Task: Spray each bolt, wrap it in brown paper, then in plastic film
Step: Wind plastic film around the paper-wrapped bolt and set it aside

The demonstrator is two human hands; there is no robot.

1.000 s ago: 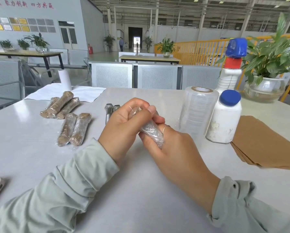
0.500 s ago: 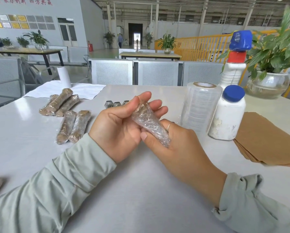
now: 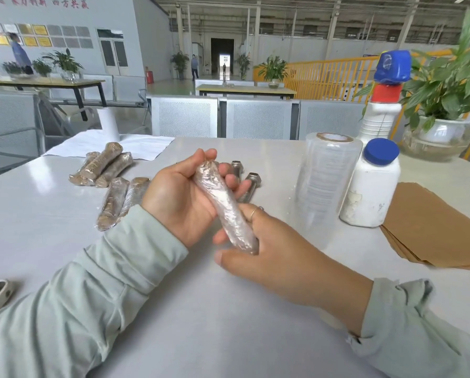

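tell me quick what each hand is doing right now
Left hand: fingers curled around the upper end of the film-wrapped bolt.
Right hand: grips the lower end of the same bolt.

Both hands (image 3: 179, 197) (image 3: 277, 255) curled, apparently gripping.

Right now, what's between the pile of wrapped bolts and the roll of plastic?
In the head view: both hands holding a wrapped bolt, with bare bolts behind.
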